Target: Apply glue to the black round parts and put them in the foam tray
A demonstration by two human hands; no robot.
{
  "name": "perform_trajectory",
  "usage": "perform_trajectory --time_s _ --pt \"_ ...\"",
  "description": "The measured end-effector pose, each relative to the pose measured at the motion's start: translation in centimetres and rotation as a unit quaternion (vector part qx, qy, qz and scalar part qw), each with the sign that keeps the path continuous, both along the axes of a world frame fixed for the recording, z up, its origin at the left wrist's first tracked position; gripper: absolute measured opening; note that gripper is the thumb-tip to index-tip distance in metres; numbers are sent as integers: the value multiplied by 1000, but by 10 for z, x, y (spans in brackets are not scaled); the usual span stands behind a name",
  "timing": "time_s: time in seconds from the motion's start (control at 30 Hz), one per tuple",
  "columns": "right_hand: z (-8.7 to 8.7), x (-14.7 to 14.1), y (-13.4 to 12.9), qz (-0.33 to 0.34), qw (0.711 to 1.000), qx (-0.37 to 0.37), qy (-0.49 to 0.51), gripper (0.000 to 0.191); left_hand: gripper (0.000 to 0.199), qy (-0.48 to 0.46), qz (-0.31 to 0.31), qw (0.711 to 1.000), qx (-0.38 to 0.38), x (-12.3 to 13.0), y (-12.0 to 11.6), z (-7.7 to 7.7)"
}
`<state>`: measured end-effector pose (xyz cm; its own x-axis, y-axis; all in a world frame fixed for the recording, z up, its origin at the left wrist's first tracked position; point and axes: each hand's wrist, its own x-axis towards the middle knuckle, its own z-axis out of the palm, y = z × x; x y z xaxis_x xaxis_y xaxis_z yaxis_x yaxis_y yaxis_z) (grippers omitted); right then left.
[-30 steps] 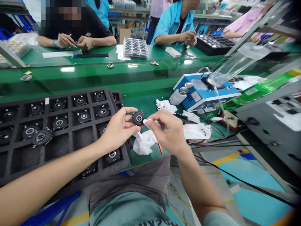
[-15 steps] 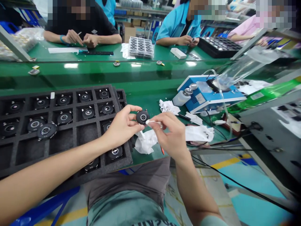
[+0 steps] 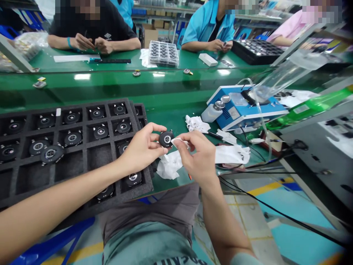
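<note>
My left hand [image 3: 142, 145] pinches a round black disc-shaped component [image 3: 166, 139] by its edge between thumb and fingers. Its silver centre faces up toward me. My right hand [image 3: 197, 156] holds a small white wipe [image 3: 178, 141] between thumb and forefinger, pressed against the disc's face. Under my left forearm lies a black foam tray [image 3: 74, 127] with square pockets, most holding similar discs. Crumpled white tissue [image 3: 169, 165] sits on the green bench just below my hands.
A blue benchtop machine [image 3: 242, 112] and a white bottle [image 3: 212, 113] stand to the right, with cables and a clear tube around them. More tissue lies nearby. Across the green bench, several co-workers [image 3: 93, 29] handle small parts beside trays.
My hands and the disc have stayed together with the wipe on its face. The view has shifted slightly, and the orange stick below my right hand is now nearly hidden.
</note>
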<state>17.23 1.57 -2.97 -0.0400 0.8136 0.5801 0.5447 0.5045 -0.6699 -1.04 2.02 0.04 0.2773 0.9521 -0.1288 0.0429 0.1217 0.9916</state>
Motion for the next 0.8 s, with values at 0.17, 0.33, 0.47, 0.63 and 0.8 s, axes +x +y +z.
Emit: perform_trajectory --time_s 0.17,0.33,0.47,0.63,0.8 --pt "5 -10 13 21 999 20 -38 11 47 13 -26 999 20 -1 -3 -3" --pt "1 -1 10 19 998 30 -49 10 50 23 -37 999 5 0 -2 -6" --pt "1 -2 8 55 995 53 -69 10 46 35 -60 997 21 0 -1 -9" --pt "7 1 14 60 991 71 -94 9 48 31 -80 996 15 -2 -1 -10" --pt "8 3 14 124 982 76 -124 11 43 39 -84 995 34 -1 -1 -11"
